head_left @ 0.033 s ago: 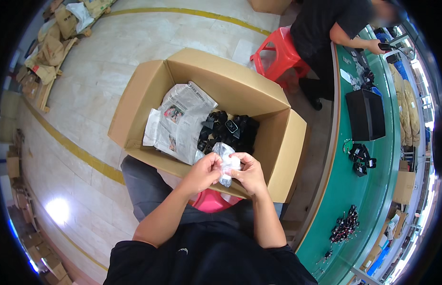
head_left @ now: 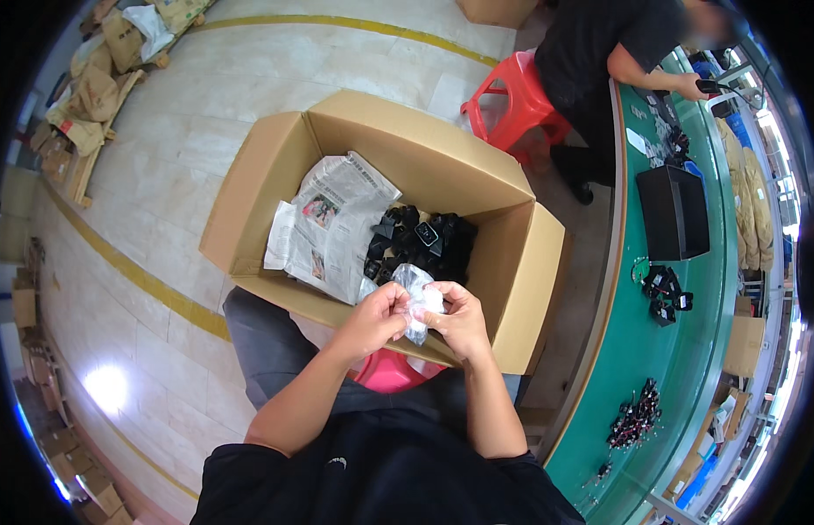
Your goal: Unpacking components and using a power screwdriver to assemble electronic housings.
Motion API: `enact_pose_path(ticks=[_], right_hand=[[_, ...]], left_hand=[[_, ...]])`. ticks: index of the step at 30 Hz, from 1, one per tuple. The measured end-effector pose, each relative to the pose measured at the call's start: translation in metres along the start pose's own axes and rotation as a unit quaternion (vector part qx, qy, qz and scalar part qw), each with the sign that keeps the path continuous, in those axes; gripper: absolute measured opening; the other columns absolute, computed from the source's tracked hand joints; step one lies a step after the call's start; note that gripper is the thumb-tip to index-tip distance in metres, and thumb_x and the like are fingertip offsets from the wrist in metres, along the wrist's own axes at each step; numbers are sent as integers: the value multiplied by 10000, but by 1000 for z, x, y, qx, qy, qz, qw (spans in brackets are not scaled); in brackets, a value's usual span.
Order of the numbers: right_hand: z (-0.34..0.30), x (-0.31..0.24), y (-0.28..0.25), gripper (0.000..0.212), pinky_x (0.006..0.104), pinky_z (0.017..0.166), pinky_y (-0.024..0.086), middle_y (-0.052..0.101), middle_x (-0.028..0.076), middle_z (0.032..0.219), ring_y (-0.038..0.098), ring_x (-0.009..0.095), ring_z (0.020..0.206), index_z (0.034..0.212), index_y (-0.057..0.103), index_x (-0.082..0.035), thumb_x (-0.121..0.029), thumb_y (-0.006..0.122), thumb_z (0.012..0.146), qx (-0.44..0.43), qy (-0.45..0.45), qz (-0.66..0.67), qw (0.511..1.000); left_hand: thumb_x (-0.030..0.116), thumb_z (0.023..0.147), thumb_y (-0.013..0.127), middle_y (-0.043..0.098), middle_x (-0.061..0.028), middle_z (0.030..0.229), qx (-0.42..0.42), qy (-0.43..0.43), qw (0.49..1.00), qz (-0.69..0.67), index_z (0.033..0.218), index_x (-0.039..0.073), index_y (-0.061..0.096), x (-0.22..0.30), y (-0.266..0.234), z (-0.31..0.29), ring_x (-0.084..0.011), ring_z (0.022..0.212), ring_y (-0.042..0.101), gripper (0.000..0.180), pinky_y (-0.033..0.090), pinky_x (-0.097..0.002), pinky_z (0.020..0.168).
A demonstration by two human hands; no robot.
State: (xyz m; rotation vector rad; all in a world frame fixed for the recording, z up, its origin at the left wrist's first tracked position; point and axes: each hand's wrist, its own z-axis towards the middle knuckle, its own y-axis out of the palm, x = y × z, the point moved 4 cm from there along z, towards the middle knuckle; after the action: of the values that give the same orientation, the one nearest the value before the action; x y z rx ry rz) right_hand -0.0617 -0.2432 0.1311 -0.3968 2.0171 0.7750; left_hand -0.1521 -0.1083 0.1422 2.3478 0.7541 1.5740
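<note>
Far left: wooden pallet (head_left: 85,166), loaded with brown sacks (head_left: 96,96). Floor (head_left: 241,79): pale tiles, crossed by yellow lines (head_left: 144,276), a bright glare at lower left. Centre: cardboard box (head_left: 424,171), flaps open. Inside, left portion: newspaper sheets (head_left: 337,227), creased. Left hand (head_left: 380,313): thumb and fingers pinched closed on a crumpled clear plastic bag (head_left: 414,278). Bag: between the two hands, at the box's near side; contents whitish, not identifiable. Beyond it in the box: heaped black pieces (head_left: 398,232). Right hand (head_left: 461,319): thumb and fingers closed on the bag's right side. Further right: red plastic stool (head_left: 520,96), a seated co-worker (head_left: 586,52) in dark clothing. Right: long green-topped workbench (head_left: 634,341) bearing small dark parts (head_left: 634,418), black components (head_left: 665,293) and a black bin (head_left: 674,214). Far right: shelving with a brown carton (head_left: 744,346).
</note>
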Motion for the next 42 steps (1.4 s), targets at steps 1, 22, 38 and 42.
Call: enact_pose_path(ticks=[1,22,38,42], right_hand=[[1,0,0,358,265,801,540,680,47,1004,643,100,879,1098,645,-17,17,816,786,35,-19,-38,999],[20,29,-13,366,470,761,520,629,192,857,677,328,819,1060,449,-89,-61,674,773,240,-23,-417,876],[2,-7,6,391,377,903,606,632,148,1216,687,254,1030,1291,590,-30,72,624,915,-35,105,175,978],[8,-3,1,358,329,891,581,644,96,1145,673,201,1027,1247,628,-19,55,667,899,24,80,-56,995]], left_hand=[[82,966,624,519,21,787,-1,17,999,-35,934,67,506,-2,1,-1,-40,621,468,123,375,-202,555],[142,967,605,525,-3,778,90,150,941,288,988,47,550,-21,23,4,-87,708,493,111,430,-272,648],[89,893,719,442,40,780,22,108,966,233,934,81,495,-12,-22,15,-63,689,408,229,369,-251,598],[52,929,641,466,44,783,20,24,998,53,937,100,466,-14,-16,11,-39,645,411,181,314,-224,526]])
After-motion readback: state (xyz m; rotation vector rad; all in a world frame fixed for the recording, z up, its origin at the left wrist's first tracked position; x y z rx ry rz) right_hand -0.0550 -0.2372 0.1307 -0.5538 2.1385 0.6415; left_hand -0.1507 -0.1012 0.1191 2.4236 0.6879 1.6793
